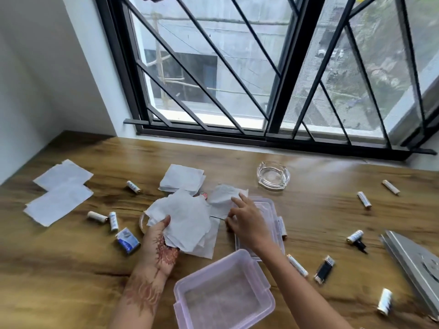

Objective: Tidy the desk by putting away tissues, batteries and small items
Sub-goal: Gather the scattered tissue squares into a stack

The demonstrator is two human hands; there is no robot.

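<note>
On the wooden worktop (71,269) under a barred window (213,55), we find the tidy-up roughly midway. At far left two flat tissues (59,193) lie unclaimed, with white batteries (113,220) and a small blue packet (127,241) near them. The left hand (160,245) grips a sheaf of tissues (187,222), thumb curled over the top sheet and the other digits hidden beneath. We judge it is held fanned and off the wood so loose sheets can join it. Behind it sits a folded tissue pile (181,179). The right hand (247,224) reaches over a clear lid (270,207), its fingers (238,198) spread and nearly straight. The index tip touches a crumpled tissue (224,194), which lies under and just ahead of the fingertips, not yet pinched. Nearest us, an open pink container (223,293) stands between both forearms, likely parked there to receive things. Farther right are a glass ashtray (273,175), more batteries (364,199) scattered well apart, and a small black gadget (324,269).
</note>
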